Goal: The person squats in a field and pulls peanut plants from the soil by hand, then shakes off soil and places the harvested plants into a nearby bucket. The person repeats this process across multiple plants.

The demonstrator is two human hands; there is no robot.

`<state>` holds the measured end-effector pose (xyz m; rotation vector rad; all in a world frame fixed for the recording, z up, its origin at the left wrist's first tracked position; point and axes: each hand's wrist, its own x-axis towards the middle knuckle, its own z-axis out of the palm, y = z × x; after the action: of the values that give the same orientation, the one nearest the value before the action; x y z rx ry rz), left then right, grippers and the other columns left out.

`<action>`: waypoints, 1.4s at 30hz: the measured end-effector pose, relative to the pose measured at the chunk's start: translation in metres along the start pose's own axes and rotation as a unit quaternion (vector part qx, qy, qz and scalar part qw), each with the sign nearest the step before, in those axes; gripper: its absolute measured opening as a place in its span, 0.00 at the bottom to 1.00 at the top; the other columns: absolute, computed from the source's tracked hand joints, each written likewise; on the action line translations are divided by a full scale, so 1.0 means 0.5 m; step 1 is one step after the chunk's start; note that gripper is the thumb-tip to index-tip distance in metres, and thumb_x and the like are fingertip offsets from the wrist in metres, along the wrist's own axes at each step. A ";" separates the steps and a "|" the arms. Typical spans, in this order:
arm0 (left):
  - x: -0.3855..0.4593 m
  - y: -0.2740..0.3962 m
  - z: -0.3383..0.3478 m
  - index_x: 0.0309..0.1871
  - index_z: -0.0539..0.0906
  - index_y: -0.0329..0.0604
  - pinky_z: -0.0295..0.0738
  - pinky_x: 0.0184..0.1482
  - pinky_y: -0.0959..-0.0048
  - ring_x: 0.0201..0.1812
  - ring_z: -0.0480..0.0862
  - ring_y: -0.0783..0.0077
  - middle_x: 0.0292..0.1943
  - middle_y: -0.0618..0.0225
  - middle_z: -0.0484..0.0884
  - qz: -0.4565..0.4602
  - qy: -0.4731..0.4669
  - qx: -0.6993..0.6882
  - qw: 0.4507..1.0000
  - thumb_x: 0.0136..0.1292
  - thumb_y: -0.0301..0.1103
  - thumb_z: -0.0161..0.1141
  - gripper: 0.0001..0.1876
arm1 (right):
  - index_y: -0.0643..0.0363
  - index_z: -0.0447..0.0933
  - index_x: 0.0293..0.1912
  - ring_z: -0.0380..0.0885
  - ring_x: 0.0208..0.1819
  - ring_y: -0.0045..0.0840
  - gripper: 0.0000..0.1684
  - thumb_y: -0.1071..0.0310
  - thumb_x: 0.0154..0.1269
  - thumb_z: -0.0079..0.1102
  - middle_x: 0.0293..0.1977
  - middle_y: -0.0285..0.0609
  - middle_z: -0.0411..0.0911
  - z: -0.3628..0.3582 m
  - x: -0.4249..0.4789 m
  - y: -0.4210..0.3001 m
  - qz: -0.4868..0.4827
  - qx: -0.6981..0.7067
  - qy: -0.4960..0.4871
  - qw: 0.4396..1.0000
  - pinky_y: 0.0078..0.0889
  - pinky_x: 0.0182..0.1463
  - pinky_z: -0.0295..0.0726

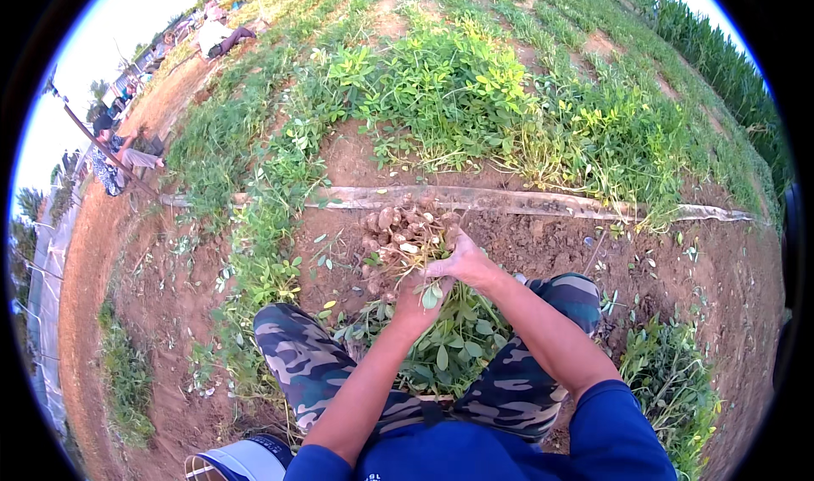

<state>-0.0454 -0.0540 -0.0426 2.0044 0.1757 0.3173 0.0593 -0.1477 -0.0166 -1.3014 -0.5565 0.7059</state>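
Note:
A bundle of uprooted peanut plants lies between my knees, its leafy tops (461,347) towards my body and its cluster of soil-covered peanut pods (400,230) pointing away. My left hand (420,300) is closed around the stems just below the pods, partly hidden by leaves. Above and to the right of it, my right hand (467,262) curls against the right side of the pod cluster, its thumb crossing near the left hand. The right fingertips are hidden behind the roots and pods, so what they grip is unclear.
Ahead, a strip of plastic sheeting (458,196) crosses the soil, with leafy peanut plants (439,99) beyond. A white-and-blue bucket (245,459) stands by my left side. Pulled plants (668,379) lie at right. One person (114,157) sits at far left, others farther back.

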 end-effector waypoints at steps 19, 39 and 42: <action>0.014 0.094 -0.001 0.47 0.75 0.32 0.71 0.50 0.57 0.50 0.75 0.43 0.50 0.43 0.75 0.019 0.045 0.248 0.968 0.54 0.41 0.64 0.22 | 0.69 0.66 0.52 0.74 0.46 0.27 0.40 0.66 0.38 0.72 0.46 0.45 0.75 -0.007 0.011 -0.033 0.017 -0.033 0.095 0.995 0.29 0.53 0.72; 0.093 0.159 -0.134 0.47 0.75 0.34 0.74 0.42 0.61 0.40 0.80 0.50 0.39 0.49 0.78 0.065 0.099 0.171 0.978 0.51 0.29 0.66 0.20 | 0.67 0.67 0.53 0.73 0.48 0.27 0.41 0.66 0.36 0.71 0.47 0.45 0.75 -0.032 0.017 -0.024 0.006 -0.108 0.104 0.989 0.28 0.56 0.70; 0.086 0.141 -0.130 0.48 0.75 0.35 0.74 0.44 0.60 0.42 0.79 0.51 0.40 0.52 0.78 0.078 0.111 0.229 0.964 0.49 0.32 0.67 0.22 | 0.68 0.65 0.55 0.72 0.49 0.26 0.42 0.69 0.37 0.70 0.48 0.44 0.74 -0.025 0.014 -0.034 0.008 -0.090 0.076 0.993 0.27 0.57 0.70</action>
<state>-0.0251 -0.0178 0.0536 2.4435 0.2510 0.6506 0.0756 -0.1528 -0.0026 -1.5149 -0.4946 0.5735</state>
